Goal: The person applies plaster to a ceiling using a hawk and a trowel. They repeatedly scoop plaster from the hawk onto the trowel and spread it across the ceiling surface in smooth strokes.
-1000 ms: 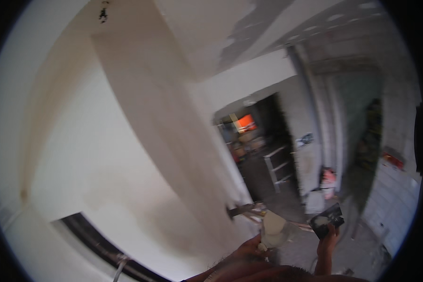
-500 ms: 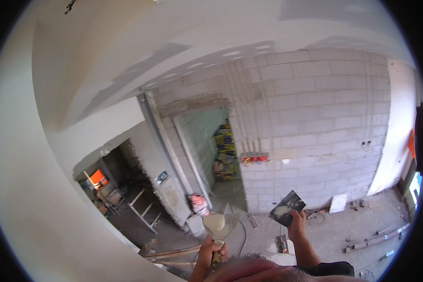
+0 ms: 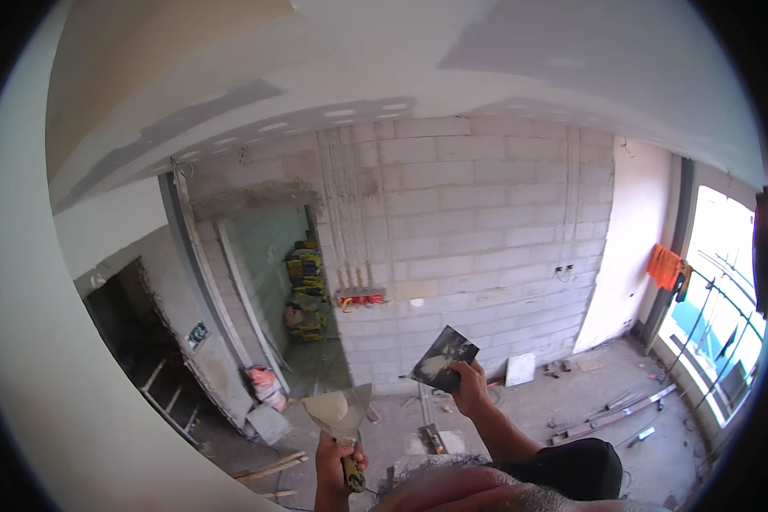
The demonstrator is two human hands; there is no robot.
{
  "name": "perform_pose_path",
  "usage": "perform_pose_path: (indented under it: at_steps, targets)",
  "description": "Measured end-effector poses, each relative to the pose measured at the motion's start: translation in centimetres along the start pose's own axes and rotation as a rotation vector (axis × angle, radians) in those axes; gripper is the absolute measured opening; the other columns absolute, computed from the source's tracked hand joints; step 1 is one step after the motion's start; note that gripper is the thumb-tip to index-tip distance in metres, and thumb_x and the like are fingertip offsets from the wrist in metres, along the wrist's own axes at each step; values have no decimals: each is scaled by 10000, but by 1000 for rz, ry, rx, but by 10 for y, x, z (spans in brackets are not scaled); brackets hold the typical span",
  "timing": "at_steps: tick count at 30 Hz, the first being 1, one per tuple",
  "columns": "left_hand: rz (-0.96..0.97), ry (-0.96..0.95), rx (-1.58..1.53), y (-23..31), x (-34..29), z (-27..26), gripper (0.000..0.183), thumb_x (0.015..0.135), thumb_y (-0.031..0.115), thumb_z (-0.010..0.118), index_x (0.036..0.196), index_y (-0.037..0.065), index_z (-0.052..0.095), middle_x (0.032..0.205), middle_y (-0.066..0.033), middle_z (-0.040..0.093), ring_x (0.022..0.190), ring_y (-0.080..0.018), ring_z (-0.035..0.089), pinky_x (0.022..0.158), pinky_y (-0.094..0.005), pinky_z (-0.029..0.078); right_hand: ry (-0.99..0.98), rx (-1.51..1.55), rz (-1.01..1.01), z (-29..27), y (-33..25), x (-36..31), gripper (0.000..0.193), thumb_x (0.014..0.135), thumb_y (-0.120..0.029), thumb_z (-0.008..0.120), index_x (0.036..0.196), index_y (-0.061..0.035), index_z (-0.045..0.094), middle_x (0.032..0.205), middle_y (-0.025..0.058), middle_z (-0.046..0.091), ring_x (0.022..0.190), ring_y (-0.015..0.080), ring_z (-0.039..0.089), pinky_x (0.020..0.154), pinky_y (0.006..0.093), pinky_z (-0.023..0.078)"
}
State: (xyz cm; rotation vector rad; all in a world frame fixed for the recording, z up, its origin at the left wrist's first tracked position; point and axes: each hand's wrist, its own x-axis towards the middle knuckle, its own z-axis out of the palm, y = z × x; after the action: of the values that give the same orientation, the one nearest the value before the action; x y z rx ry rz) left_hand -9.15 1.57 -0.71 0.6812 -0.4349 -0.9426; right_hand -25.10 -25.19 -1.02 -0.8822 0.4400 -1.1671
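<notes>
Low in the view, my left hand (image 3: 326,465) is closed round the handle of a wide putty knife (image 3: 356,418). Its blade points up and carries a lump of cream-coloured filler (image 3: 334,408). To the right, my right hand (image 3: 469,388) grips the lower edge of a dark rectangular plate (image 3: 433,351), which is tilted and smeared with pale filler. The two tools are apart, and neither touches a wall or the ceiling.
A smooth white wall (image 3: 26,341) stands close at my left. Overhead is a patched ceiling (image 3: 358,55). Beyond are a block wall (image 3: 478,230), a doorway with stacked bags (image 3: 305,277), and a window (image 3: 708,282). A trowel (image 3: 433,439) and long bars (image 3: 614,416) lie below.
The view has swung right, so the room shifts left and the window with orange cloth shows more. Both hands keep their tools and now appear further left.
</notes>
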Motion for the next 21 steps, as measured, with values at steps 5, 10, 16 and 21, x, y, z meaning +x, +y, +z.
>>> perform_pose_path:
  at_steps: [5,10,16,21]
  targets:
    - [-2,-2,-14,-4,-3,-2,618,763,-18,465,1371,51,378,1138,-154,577,648,-177,541,491,-335,493,-61,-167,-82,-10,1,4,190,902,-57,578,1088,-33,610,1016,87,683,907,217,712,783,348,597]
    - [-12,-39,19,-7,-12,-5,633,771,-4,470,1394,44,372,883,-173,581,589,-194,531,495,-334,503,7,4,49,17,-21,-10,197,910,-57,576,1103,-26,606,1006,88,685,916,215,712,795,344,598]
    - [-44,-20,94,0,-15,-1,653,752,25,495,1394,53,382,688,-125,540,460,-220,523,434,-348,487,-14,31,-18,11,-17,-1,206,899,-62,588,1100,-29,621,1049,89,673,966,204,688,830,343,578]
    - [-9,173,45,8,-41,-22,653,756,44,511,1397,86,395,753,-100,539,496,-175,537,416,-309,471,86,-18,-113,-28,-4,33,189,916,-128,606,1056,-11,654,1012,84,678,912,211,670,841,354,559]
